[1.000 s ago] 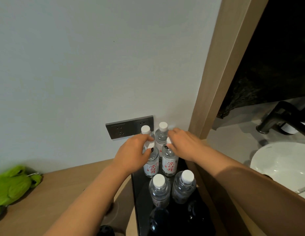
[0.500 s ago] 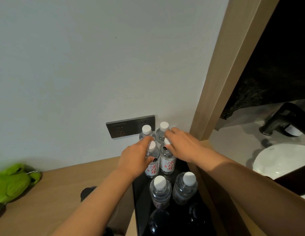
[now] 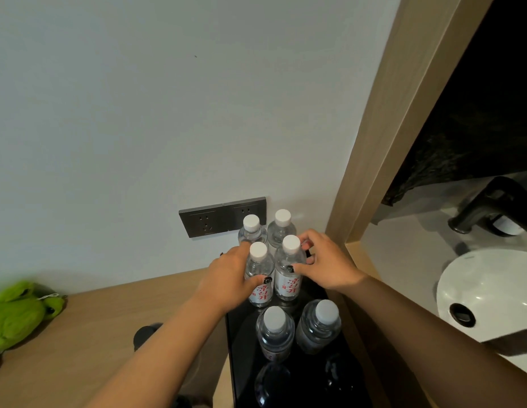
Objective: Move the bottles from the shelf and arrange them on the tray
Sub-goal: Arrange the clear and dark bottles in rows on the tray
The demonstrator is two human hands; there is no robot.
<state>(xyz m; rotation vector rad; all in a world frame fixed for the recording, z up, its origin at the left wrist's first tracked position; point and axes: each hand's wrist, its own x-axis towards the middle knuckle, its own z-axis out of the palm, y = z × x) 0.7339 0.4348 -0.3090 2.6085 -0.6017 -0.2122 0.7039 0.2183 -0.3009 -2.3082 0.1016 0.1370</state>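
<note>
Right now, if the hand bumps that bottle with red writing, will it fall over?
Probably it could tip: the bottle is tall and narrow. It looks full, so likely heavy enough to resist small nudges. The right hand grips it, and close neighbours may prop it.

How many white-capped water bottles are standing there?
6, in three pairs on the black tray: two by the wall, two being held, two nearest.
</note>
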